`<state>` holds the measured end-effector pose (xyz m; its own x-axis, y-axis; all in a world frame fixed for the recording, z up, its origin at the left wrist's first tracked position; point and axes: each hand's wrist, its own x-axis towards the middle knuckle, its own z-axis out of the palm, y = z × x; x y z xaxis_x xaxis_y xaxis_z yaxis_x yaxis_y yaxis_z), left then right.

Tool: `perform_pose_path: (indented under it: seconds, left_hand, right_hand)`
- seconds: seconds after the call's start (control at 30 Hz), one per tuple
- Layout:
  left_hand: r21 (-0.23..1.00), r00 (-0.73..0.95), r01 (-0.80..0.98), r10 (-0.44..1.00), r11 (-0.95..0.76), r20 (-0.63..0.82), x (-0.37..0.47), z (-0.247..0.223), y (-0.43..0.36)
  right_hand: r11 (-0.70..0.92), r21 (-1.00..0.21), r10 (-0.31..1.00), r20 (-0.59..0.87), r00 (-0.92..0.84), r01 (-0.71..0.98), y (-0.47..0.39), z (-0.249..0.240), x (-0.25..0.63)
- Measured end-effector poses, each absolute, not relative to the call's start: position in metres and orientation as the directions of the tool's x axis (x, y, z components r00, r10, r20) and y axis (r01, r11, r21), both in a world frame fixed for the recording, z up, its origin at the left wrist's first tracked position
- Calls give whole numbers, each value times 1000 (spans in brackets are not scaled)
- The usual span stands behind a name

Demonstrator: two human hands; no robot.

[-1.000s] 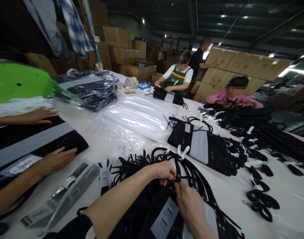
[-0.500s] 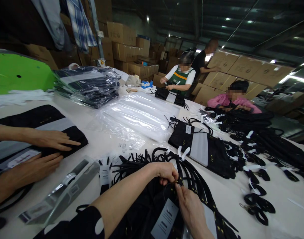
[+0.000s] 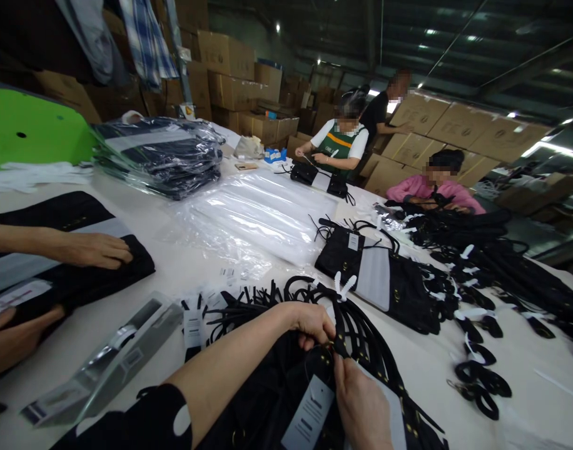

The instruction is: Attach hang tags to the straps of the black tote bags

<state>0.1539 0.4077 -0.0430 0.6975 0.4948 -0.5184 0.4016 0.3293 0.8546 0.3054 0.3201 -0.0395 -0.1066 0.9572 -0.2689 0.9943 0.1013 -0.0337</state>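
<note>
At the front centre lies a pile of black bags [image 3: 263,375] with many black straps and a grey printed tag [image 3: 309,412]. My left hand [image 3: 316,325] is closed, pinching at a strap end with gold-coloured metal fittings near the bag's top edge. Just below and to its right, my right hand [image 3: 361,400] has its fingers closed at the same spot. The small part between the fingertips is too hidden to name exactly. White ties [image 3: 345,286] stick up from the straps behind my hands.
A co-worker's hands [image 3: 87,250] handle a black bag at the left. Nearby are a clear tray [image 3: 103,369], plastic sleeves [image 3: 263,215], wrapped bags [image 3: 159,153], another bag [image 3: 380,275] and black loops [image 3: 483,375]. Two seated people [image 3: 340,147] work across the table.
My right hand has turned slightly at the strap; my left hand stays nearly in place. The co-worker's lower hand has moved left, under the bag's edge, and the upper hand's fingers have curled.
</note>
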Motion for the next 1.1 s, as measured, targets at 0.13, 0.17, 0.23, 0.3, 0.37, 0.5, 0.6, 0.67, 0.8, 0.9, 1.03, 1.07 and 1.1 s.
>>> perform_pose_path:
  seconds: [0.13,0.17,0.23,0.3,0.37,0.5,0.6,0.67,0.8,0.9,1.03,1.07,1.1]
  left_hand:
    - [837,701,441,458,323,-546,157,-42,410]
    - [833,700,451,453,320,-552,157,-42,411]
    - [827,695,467,448,313,-563,159,-42,412]
    - [826,687,474,458,305,-564,160,-41,412]
    - [833,675,470,488,293,-553,160,-40,410]
    - [849,617,467,596,247,-513,157,-35,401]
    - [857,535,477,710,193,-458,153,-32,391]
    - [857,472,489,776,163,-418,149,-32,386]
    - [831,352,544,867,118,-354,142,-31,378]
    - [806,253,586,925,87,-284,137,-27,375]
    - [805,179,590,962,62,-205,133,-25,374]
    - [812,169,581,966,61,-194,133,-26,373]
    - [821,159,568,970,65,-186,133,-27,373]
  right_hand:
    - [151,58,963,-232,-133,987,319,-43,302]
    - [159,60,962,-232,-141,985,319,-44,302]
    - [159,50,961,-237,-143,986,320,-46,302]
    - [148,17,960,-244,-140,989,320,-47,303]
    - [132,-44,959,-245,-139,990,321,-48,305]
    - [48,-258,958,-262,-117,965,325,-46,310]
    - [-48,-496,940,-315,-128,867,329,-43,314]
    - [-125,-638,932,-338,-131,760,331,-43,318]
    - [-236,-771,923,-368,-111,591,335,-44,320]
    - [-208,-766,936,-337,-105,608,338,-41,316]
    - [-171,-774,941,-311,-132,609,340,-40,311]
    - [-178,-790,939,-315,-139,586,340,-41,311]
    - [-192,-808,936,-321,-143,558,340,-42,311]
